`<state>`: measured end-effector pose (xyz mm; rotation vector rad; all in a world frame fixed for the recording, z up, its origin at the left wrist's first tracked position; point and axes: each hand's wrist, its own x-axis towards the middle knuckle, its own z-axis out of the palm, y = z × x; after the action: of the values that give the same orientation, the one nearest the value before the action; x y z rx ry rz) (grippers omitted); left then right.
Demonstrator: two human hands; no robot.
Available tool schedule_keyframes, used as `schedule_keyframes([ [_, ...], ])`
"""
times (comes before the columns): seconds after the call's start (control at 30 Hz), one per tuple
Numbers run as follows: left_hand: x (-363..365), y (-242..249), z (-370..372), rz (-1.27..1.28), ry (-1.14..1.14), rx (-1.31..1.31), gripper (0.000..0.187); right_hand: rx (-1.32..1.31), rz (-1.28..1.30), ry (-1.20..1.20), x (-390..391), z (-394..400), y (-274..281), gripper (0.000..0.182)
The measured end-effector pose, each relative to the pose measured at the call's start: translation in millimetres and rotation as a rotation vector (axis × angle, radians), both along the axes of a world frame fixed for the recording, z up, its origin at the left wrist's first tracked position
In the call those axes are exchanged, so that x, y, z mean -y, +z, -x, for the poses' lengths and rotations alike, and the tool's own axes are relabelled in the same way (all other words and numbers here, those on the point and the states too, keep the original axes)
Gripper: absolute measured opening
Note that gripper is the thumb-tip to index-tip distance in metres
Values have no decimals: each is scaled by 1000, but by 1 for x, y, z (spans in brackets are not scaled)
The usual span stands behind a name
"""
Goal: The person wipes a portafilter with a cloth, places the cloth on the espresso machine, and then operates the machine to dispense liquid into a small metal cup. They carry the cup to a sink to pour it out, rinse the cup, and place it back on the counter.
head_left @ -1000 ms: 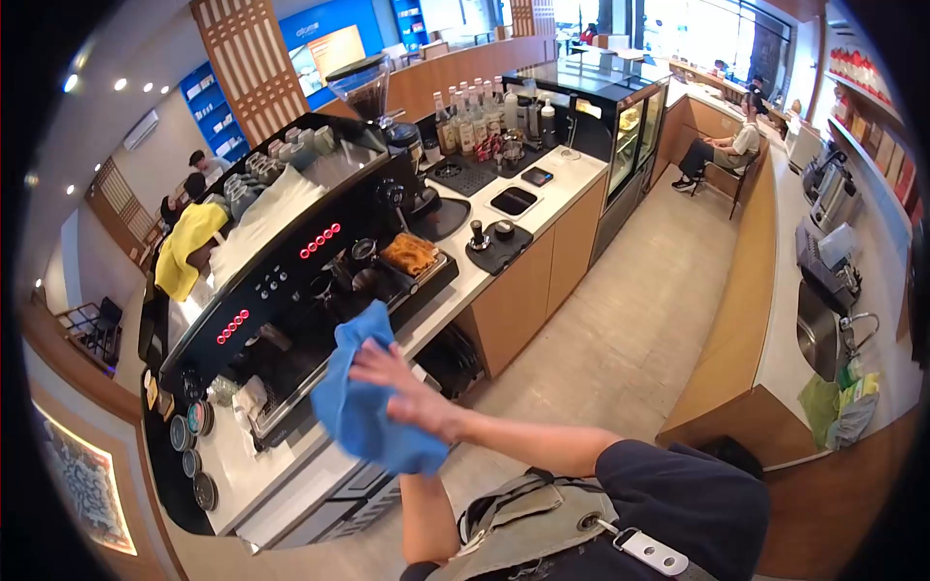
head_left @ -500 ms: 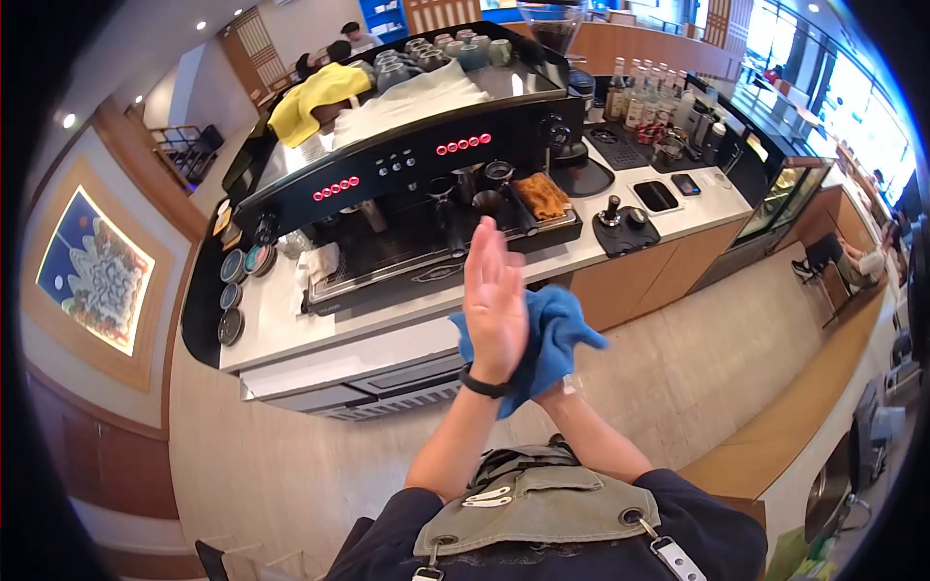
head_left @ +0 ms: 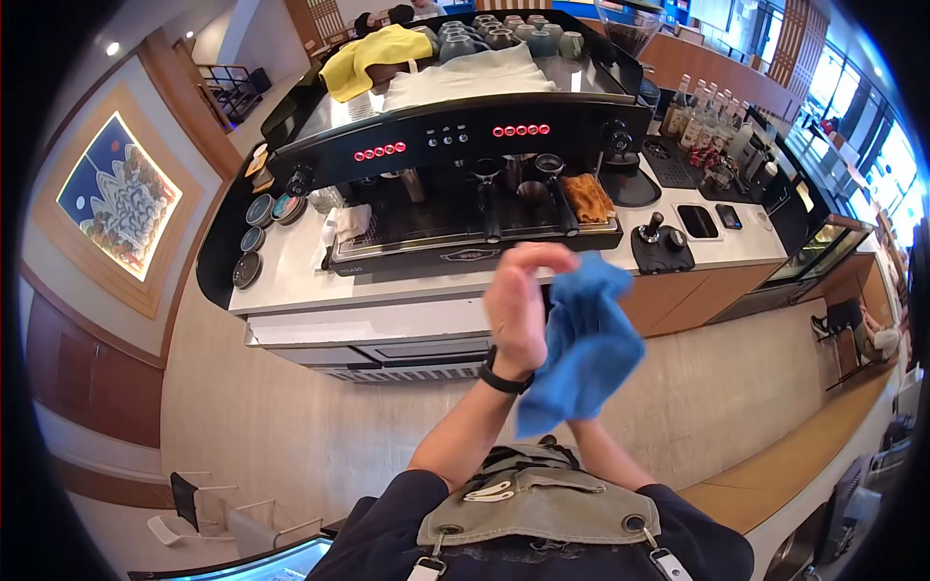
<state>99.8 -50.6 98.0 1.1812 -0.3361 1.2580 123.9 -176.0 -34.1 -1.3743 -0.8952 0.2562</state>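
Note:
A blue cloth [head_left: 586, 349] hangs in folds in front of me, beyond the apron. My left hand [head_left: 518, 315], with a black band at its wrist, is beside the cloth's left edge. Its fingers bend over to the right and close at the cloth's upper edge. My right hand is hidden behind the cloth; only the right forearm [head_left: 605, 455] shows below it. Beyond the hands stands a black espresso machine [head_left: 465, 136] with two portafilters [head_left: 489, 198] lying on its drip tray [head_left: 436, 218].
An orange-brown cloth [head_left: 587, 198] and a folded white cloth [head_left: 353, 221] lie by the drip tray. A tamper [head_left: 654, 228] stands on a black mat to the right. Bottles [head_left: 699, 116] are farther back. Stacked saucers [head_left: 254, 239] sit on the left counter.
My left hand has gone from flat with straight fingers to bent fingers at the cloth's top. The cloth hangs farther right and more spread out. The view has tilted and shifted.

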Motion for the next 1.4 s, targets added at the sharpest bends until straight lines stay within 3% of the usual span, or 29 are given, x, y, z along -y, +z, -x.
schedule_keyframes([
  [0.07,8,24,-3,-38,518,171,52,134,6,29,1,24,-17,70],
  [0.13,13,18,-19,-273,583,302,53,171,20,70,4,37,-27,68],
  [0.27,3,14,-19,35,751,162,53,125,29,128,2,24,-32,64],
  [0.3,-2,13,-14,148,610,184,49,64,31,136,1,14,-33,63],
  [0.33,-3,17,-10,340,285,317,45,-33,35,145,-1,2,-33,62],
  [0.4,8,23,1,697,-306,277,48,-349,-36,200,-6,-26,-31,60],
  [0.43,14,10,3,873,-734,249,50,-495,-87,228,-6,-36,-29,59],
  [0.53,36,-21,0,775,-563,-128,56,-939,-370,397,-13,-62,-24,56],
  [0.63,40,-28,-9,637,-561,-77,62,-1256,-646,579,-20,-72,-24,54],
  [0.7,50,-25,-8,455,-390,-240,66,-1375,-798,728,-18,-81,-15,52],
  [0.73,53,-23,-10,357,-302,-309,68,-1339,-808,763,-17,-86,0,51],
  [0.77,54,-35,-9,130,-312,-298,79,-958,-612,628,-9,-91,23,51],
  [0.83,83,-52,-5,109,-179,-509,92,-511,-394,359,-4,-93,28,53],
  [0.9,77,-64,-15,82,-138,-578,93,-343,-350,126,-16,-102,-5,56],
  [0.93,65,-70,-19,84,-136,-606,91,-389,-297,137,-16,-117,-19,55],
  [1.0,43,-68,-12,218,-270,-696,85,-480,-191,158,-17,-148,-49,53],
  [1.03,29,-64,2,362,-409,-762,81,-335,70,219,-5,-148,3,57],
  [1.07,19,-60,8,505,-553,-817,78,-91,192,182,8,-153,6,57],
  [1.13,12,-82,0,677,-570,-725,64,417,407,42,34,-163,9,57],
  [1.17,12,-87,-5,629,-611,-774,59,512,445,-1,43,-164,10,56],
  [1.2,18,-89,-9,656,-628,-841,61,555,451,-23,45,-160,7,56],
  [1.27,46,-48,-17,824,-695,-616,51,371,302,-11,40,-146,-2,55],
  [1.33,50,-56,-23,678,-526,-685,42,138,94,8,23,-114,-16,54],
  [1.4,60,-69,-28,649,-425,-724,37,101,34,29,10,-91,-29,53],
])
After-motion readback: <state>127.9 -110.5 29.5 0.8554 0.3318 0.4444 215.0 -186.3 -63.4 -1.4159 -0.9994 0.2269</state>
